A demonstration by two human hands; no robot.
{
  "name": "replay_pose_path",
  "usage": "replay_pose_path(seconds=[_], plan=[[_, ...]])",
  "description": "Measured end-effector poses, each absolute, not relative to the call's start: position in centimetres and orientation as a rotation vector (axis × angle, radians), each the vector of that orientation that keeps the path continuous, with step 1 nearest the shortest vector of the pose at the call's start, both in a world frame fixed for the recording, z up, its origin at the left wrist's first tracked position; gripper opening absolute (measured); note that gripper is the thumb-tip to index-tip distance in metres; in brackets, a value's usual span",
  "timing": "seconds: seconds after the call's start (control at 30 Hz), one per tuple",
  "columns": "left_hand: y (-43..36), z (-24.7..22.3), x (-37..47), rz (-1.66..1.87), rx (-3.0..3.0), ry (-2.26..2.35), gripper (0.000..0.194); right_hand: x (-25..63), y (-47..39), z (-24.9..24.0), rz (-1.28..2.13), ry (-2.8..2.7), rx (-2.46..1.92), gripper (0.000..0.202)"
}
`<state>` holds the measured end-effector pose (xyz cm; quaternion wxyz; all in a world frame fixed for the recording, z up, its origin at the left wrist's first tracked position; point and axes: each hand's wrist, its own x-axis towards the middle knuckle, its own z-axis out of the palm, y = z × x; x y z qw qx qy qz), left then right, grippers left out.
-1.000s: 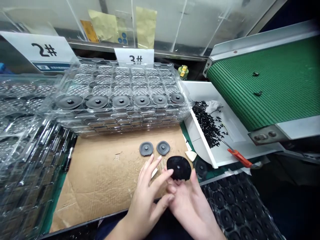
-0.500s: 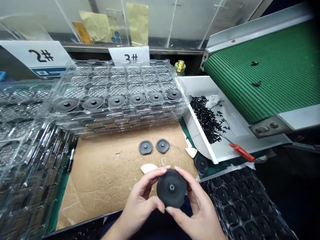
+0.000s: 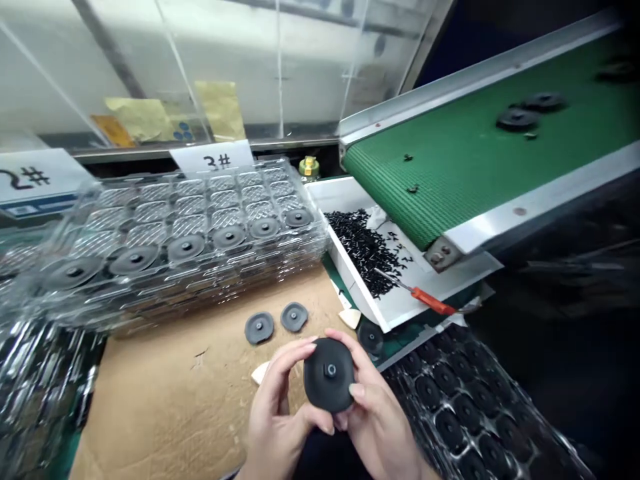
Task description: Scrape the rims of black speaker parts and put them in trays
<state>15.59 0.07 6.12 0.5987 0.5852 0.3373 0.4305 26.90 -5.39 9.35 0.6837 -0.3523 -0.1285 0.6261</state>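
Between both hands I hold a round black plastic disc with a small raised hub at its centre, its face turned up toward me. My left hand grips its left edge, fingers above and thumb below. On the right edge, my right hand pinches it, with the thumb on the face near the rim. Just beyond lie two similar dark discs, a left one and a right one, flat on the cardboard. A white wedge-shaped piece is partly hidden behind my left hand.
Stacked clear trays hold a front row of discs. A white bin contains small black parts and a red-handled tool. The green conveyor carries discs and small parts. Another disc-filled tray stands at right.
My view has swung to the right, showing more conveyor and discs on it. The disc stays in both hands; my right thumb has moved from its lower edge onto its face.
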Motion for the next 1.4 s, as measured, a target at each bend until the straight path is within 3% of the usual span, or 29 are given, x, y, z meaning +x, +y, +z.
replay_pose_path(seconds=[0.47, 0.87, 1.4], plan=[[0.9, 11.9, 27.9, 1.014, 1.669, 0.374, 0.036, 36.6, -7.1, 13.6, 1.156, -0.282, -0.538, 0.042], [-4.5, 18.6, 42.0, 0.766, 1.45, -0.003, 0.039, 46.1, -13.7, 20.8, 0.711, -0.3, -0.496, 0.034], [-8.1, 19.8, 45.5, 0.661, 1.323, -0.06, 0.034, 49.3, -16.5, 21.2, 0.558, -0.299, -0.582, 0.03]])
